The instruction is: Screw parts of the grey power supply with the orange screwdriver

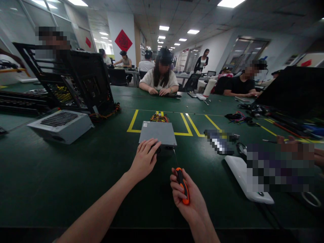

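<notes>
On green flat-topped desk, back from front edge's middle: grey boxy metal power supply. Under left hand, laid open, not wrapped round: could skid toward rear edge if pushed hard. In right hand, curled closed: orange-and-black-handled screwdriver, tip at power supply's near right corner, contact unclear; could slip, jab left hand if angled badly.

The middle power supply looks smooth matt metal — the screwdriver handle plastic, the tabletop faintly glossy.
</notes>
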`<state>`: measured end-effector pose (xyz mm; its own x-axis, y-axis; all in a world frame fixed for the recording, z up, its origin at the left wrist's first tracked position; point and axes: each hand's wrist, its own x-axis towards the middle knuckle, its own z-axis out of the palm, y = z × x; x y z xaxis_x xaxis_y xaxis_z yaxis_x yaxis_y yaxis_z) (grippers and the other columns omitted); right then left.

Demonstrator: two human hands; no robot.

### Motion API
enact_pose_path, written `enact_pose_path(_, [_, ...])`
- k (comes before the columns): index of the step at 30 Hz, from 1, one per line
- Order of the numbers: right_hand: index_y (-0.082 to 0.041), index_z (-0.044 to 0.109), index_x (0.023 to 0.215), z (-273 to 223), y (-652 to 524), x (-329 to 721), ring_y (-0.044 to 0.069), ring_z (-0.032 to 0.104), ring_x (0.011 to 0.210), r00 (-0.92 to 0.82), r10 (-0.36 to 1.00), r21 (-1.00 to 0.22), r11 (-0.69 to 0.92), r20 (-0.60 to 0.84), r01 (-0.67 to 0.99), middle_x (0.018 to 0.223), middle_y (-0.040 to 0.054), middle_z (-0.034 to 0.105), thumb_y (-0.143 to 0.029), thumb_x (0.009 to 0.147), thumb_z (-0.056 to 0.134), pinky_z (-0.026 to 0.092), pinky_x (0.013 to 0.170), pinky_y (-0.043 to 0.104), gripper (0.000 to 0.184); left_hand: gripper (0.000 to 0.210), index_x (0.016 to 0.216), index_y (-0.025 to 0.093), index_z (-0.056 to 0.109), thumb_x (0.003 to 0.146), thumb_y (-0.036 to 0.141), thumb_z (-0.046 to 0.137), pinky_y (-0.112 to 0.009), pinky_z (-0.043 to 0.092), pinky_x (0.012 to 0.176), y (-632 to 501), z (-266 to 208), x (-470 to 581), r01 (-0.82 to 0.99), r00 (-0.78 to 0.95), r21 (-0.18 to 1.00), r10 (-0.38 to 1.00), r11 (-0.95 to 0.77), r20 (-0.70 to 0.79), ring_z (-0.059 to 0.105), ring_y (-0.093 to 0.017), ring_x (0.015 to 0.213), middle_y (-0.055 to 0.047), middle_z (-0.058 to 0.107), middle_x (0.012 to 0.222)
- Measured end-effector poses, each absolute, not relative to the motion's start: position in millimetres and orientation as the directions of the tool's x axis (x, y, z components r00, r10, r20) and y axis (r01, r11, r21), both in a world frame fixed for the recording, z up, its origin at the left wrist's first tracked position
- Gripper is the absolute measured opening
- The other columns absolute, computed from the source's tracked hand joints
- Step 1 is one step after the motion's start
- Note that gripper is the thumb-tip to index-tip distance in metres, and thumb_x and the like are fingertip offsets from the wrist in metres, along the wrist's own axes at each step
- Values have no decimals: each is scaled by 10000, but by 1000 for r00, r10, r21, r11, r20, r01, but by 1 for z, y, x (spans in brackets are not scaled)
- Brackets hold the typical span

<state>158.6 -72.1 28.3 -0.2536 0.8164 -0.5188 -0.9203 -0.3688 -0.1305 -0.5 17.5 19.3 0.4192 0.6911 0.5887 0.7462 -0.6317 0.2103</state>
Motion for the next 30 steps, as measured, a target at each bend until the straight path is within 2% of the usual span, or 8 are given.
enact_pose_path(4, [-117, 465, 815, 30, -72, 158, -16, 310, 384, -241, 812, -89, -337, -532, -937, 679, -19, 424, -220, 891, 384, 243, 286, 70, 152, 463, 1262, 231, 401, 813, 117, 419, -404, 253, 1053, 18, 20, -1, 750, 422, 198, 687, -631, 592, 346, -193, 1222, -48, 444, 1277])
enact_pose_path(8, [-117, 491, 898, 29, -73, 158, -6, 335, 395, -254, 809, -127, -371, -530, -920, 656, -26, 415, -254, 903, 355, 277, 301, 72, 193, 461, 1263, 227, 397, 816, 116, 415, -399, 241, 1058, 18, 20, 0, 749, 423, 204, 692, -630, 585, 339, -190, 1226, -45, 436, 1284])
enact_pose_path(11, [-117, 492, 957, 26, -73, 160, -5, 312, 381, -286, 805, -112, -396, -519, -911, 636, -38, 387, -285, 909, 337, 232, 279, 65, 234, 459, 1263, 224, 393, 817, 118, 413, -400, 235, 1060, 17, 20, 0, 746, 423, 213, 696, -631, 580, 335, -188, 1226, -45, 431, 1287])
enact_pose_path(16, [-114, 463, 813, 25, -74, 162, -24, 298, 374, -284, 809, -40, -354, -514, -934, 662, -31, 405, -240, 897, 372, 219, 279, 55, 177, 456, 1266, 222, 390, 822, 121, 409, -392, 228, 1065, 17, 20, 0, 747, 424, 214, 699, -629, 576, 332, -182, 1228, -44, 432, 1285])
enact_pose_path(20, [-123, 493, 875, 23, -73, 162, -12, 330, 383, -266, 807, -121, -382, -527, -916, 646, -31, 421, -251, 891, 389, 250, 295, 65, 165, 462, 1260, 228, 400, 812, 115, 421, -395, 249, 1056, 17, 20, 0, 751, 417, 203, 690, -628, 592, 345, -188, 1220, -45, 441, 1278])
enact_pose_path(23, [-125, 502, 956, 23, -72, 160, -7, 309, 373, -272, 813, -172, -409, -515, -896, 637, -31, 423, -283, 898, 369, 223, 280, 70, 214, 464, 1259, 230, 403, 811, 112, 421, -399, 259, 1051, 17, 20, 0, 752, 414, 199, 686, -628, 599, 354, -190, 1215, -48, 446, 1272])
enact_pose_path(27, [-114, 484, 861, 24, -73, 159, -17, 294, 373, -274, 823, -102, -369, -498, -924, 665, -21, 428, -269, 897, 375, 201, 268, 65, 193, 463, 1261, 231, 403, 814, 116, 420, -398, 256, 1053, 17, 20, 0, 754, 417, 197, 689, -627, 593, 352, -192, 1216, -47, 444, 1275])
enact_pose_path(30, [-120, 473, 830, 24, -74, 160, -14, 317, 387, -236, 815, -105, -339, -530, -935, 664, -23, 426, -232, 898, 374, 222, 282, 63, 164, 466, 1262, 235, 403, 812, 114, 421, -404, 262, 1049, 18, 20, 0, 756, 414, 195, 688, -625, 596, 357, -197, 1214, -48, 446, 1273])
